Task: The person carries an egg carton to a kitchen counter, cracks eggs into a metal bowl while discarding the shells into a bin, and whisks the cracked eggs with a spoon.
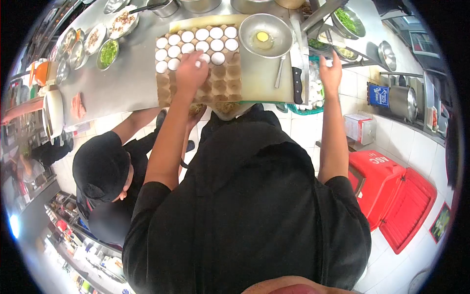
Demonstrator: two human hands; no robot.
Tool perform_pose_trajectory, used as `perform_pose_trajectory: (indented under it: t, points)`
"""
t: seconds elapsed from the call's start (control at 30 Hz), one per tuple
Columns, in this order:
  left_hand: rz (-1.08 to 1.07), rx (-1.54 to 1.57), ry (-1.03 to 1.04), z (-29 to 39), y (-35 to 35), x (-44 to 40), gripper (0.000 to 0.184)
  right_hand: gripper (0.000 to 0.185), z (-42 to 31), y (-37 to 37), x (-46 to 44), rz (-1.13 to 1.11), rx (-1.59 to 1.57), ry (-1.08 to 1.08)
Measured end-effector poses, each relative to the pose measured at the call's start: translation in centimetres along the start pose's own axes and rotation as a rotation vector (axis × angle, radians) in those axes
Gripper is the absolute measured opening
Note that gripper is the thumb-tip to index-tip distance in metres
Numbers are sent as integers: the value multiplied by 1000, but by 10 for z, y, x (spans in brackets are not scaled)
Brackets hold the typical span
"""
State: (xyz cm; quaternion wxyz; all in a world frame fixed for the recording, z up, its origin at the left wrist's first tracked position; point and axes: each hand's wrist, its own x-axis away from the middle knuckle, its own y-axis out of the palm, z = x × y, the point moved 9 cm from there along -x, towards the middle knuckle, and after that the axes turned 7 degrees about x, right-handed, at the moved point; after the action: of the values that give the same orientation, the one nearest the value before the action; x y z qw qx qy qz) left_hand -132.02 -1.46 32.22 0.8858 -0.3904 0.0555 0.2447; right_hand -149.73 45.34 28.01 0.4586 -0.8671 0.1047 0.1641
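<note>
My right hand (330,73) hangs near a green basket (307,111), its fingers apart, while my left hand (191,72) reaches over the egg tray (230,84) on the counter (134,81), fingers bent down among whole white eggs (216,33); I cannot tell whether they grip one. Farther off, right of the tray, one cracked egg (262,36) lies in a metal bowl (282,38): I judge the work barely begun, with over a dozen left whole.

egg tray (227,89): rough matt cardboard | bowl (281,30): smooth shiny metal
</note>
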Motion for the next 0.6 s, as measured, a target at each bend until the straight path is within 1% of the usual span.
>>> perform_pose_trajectory:
  t: [0.03,0.07,0.1,0.13,0.17,0.23,0.3,0.33,0.4,0.43,0.53,0.6]
  points:
    - [-9,-74,8,6,2,0,34,55,-56,-9,2,-29,-138,-5]
    - [-19,-147,16,10,4,0,34,47,-118,-14,11,-53,-152,-160]
    - [-80,-167,-43,7,9,0,36,43,-181,-18,27,-268,-263,-20]
    - [-83,-184,-52,6,12,-2,36,42,-211,12,41,-170,-341,-418]
    - [-87,-200,-61,5,15,-4,36,43,-258,24,54,-365,-248,-486]
    - [-112,-235,-95,2,18,-5,37,47,-302,66,83,-383,-208,-648]
    - [-157,-271,-148,-1,20,-5,36,39,-319,107,99,-503,-183,-695]
    - [-138,-286,-137,-3,16,-5,37,35,-328,123,105,-564,-171,-718]
    - [-104,-285,-96,-5,23,-7,38,32,-328,148,103,-626,-47,-719]
    - [-101,-250,-108,-12,24,-4,34,31,-326,152,100,-656,14,-717]
    - [-91,-232,-122,-18,45,2,35,33,-304,142,88,-703,-99,-560]
    - [-81,-230,-144,-32,50,13,36,36,-287,123,88,-512,-260,-422]
